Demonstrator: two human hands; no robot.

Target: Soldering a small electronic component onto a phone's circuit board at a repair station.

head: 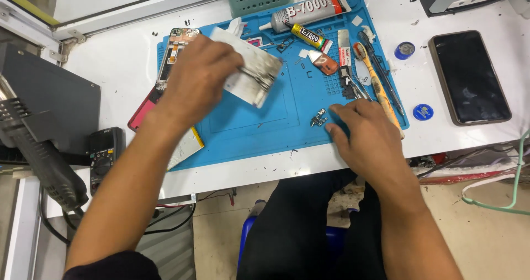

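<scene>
While a blue work mat [248, 122] fills the frame's centre on the white table [121, 59], the left hand [196, 78] grasps a worn white phone panel [251, 73] above the mat's upper middle. The right hand [364, 133] rests unclenched at the mat's lower right, fingertips beside a small dark component [318, 117].

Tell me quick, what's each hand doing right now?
Left hand: closed on a grey flat phone part, lifted over the blue mat.
Right hand: open, holding nothing, fingers on the mat.
</scene>
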